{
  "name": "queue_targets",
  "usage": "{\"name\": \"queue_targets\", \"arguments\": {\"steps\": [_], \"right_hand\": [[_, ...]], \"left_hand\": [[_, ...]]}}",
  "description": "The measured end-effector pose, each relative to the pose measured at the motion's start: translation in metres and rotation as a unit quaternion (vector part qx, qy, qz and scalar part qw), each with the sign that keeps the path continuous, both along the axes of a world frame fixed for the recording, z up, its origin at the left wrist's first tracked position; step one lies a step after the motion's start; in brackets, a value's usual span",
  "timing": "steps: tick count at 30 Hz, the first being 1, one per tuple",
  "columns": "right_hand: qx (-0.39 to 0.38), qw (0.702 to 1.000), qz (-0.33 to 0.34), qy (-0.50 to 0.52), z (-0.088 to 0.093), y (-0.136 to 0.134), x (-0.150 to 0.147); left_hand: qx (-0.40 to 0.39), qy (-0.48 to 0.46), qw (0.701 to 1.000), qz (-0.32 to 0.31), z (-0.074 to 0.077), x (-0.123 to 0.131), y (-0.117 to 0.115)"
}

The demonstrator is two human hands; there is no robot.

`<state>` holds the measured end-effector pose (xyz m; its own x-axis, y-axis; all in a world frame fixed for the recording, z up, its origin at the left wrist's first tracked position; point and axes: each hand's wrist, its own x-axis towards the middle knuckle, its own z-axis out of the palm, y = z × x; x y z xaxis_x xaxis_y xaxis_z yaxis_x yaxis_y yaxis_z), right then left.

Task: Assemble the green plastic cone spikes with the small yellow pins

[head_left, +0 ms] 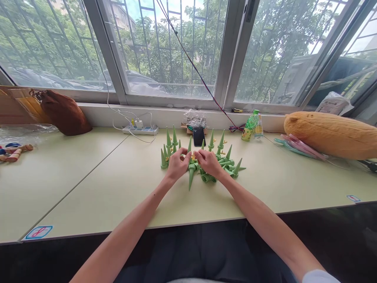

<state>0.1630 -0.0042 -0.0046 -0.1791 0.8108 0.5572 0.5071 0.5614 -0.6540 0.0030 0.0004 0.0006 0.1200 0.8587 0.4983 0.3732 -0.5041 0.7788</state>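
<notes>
My left hand (177,164) is closed, fingertips and thumb curled together over a cluster of green plastic plant watering spikes. My right hand (208,162) pinches at a small yellow valve (193,157), close to the left fingertips. What the left fingers hold is hidden. Below the hands, one green spike (191,177) points towards me, touching or very near the left palm. Behind them another spike (190,144) points up. Several spikes stand upright on the left (164,159). Hollow green tubes (208,178) and tilted spikes (237,168) lie around my right hand.
A black phone (199,136) leans behind the spikes. Further back are a power strip (140,130), a green-capped bottle (250,125) and a brown pouch (66,112). A large tan cushion (330,134) lies on the right. Windows rise behind the table (118,204).
</notes>
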Motion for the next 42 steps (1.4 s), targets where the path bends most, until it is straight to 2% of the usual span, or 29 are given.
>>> {"name": "queue_targets", "arguments": {"steps": [15, 21, 26, 34, 42], "right_hand": [[0.006, 1.0, -0.01, -0.015, -0.002, 0.002, 0.0], [0.001, 1.0, -0.013, 0.008, 0.001, -0.001, -0.001], [0.006, 1.0, -0.003, 0.009, 0.001, -0.002, 0.0], [0.012, 1.0, -0.015, -0.015, 0.0, -0.001, 0.0], [-0.004, 1.0, -0.003, 0.019, 0.001, -0.003, -0.001]], "left_hand": [[-0.011, -0.005, 1.0, -0.016, -0.001, 0.0, 0.001], [-0.047, -0.043, 0.998, -0.004, 0.003, 0.0, -0.002], [-0.068, -0.085, 0.994, -0.018, 0.004, 0.0, -0.001], [-0.178, -0.181, 0.964, -0.074, 0.006, -0.001, -0.004], [-0.214, -0.235, 0.945, -0.077, 0.014, 0.0, -0.009]]}}
